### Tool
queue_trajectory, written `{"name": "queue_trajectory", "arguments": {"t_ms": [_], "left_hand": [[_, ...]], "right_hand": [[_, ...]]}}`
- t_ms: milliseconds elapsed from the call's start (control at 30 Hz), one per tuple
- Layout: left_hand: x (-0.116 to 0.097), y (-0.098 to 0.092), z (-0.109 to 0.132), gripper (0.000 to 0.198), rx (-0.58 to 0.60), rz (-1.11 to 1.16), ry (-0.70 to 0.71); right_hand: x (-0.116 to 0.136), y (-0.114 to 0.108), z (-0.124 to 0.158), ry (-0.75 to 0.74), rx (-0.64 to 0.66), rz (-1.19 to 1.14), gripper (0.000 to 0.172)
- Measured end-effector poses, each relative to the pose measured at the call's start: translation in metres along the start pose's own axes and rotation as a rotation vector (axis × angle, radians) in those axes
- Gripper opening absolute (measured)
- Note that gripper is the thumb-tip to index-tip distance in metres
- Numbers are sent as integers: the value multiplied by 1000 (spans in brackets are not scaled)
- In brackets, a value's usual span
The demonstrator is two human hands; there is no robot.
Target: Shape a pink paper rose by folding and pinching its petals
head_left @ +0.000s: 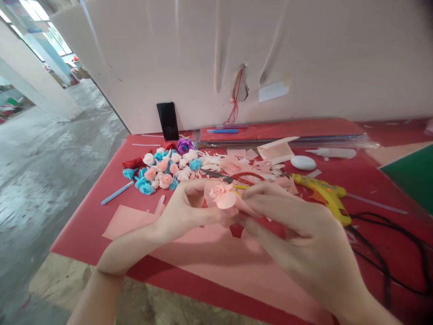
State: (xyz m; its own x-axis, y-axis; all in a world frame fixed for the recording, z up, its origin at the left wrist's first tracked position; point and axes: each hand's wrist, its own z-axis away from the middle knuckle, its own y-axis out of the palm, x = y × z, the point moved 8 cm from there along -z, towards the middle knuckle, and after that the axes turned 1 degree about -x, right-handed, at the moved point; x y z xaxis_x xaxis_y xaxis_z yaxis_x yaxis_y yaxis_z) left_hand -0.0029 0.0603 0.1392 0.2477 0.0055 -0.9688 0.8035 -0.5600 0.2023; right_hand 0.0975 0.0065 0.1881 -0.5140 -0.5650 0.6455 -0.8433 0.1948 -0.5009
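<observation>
A pale pink paper rose [221,194] is held up between my two hands, above the middle of the red table. My left hand [189,205] has its thumb and fingers closed round the flower's left side and base. At the right, my right hand [294,230] pinches a pink paper piece against the flower; its fingertips partly hide that piece. Scissors with red handles [245,176] lie just behind the flower. Beneath both hands spreads a large pink paper sheet [216,257], with a smaller pink paper piece [126,221] at the left.
Finished paper roses [165,180] in white, pink, blue, red and purple are heaped at the back left. A phone [168,121] leans on the white board. Paper scraps [233,163], a white oval object [303,162] and a yellow glue gun [323,194] with a black cable [382,262] lie rightward.
</observation>
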Motion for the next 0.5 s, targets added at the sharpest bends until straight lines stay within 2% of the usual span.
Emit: {"name": "queue_trajectory", "arguments": {"t_ms": [200,400,500], "left_hand": [[-7,0,0,7,-17,34,76],[-12,6,-1,9,16,58,118],[-13,6,-1,9,13,39,132]], "right_hand": [[19,-1,4,-232,-115,190,19],[21,-2,7,-249,-149,219,16],[20,-3,5,-220,-113,194,18]]}}
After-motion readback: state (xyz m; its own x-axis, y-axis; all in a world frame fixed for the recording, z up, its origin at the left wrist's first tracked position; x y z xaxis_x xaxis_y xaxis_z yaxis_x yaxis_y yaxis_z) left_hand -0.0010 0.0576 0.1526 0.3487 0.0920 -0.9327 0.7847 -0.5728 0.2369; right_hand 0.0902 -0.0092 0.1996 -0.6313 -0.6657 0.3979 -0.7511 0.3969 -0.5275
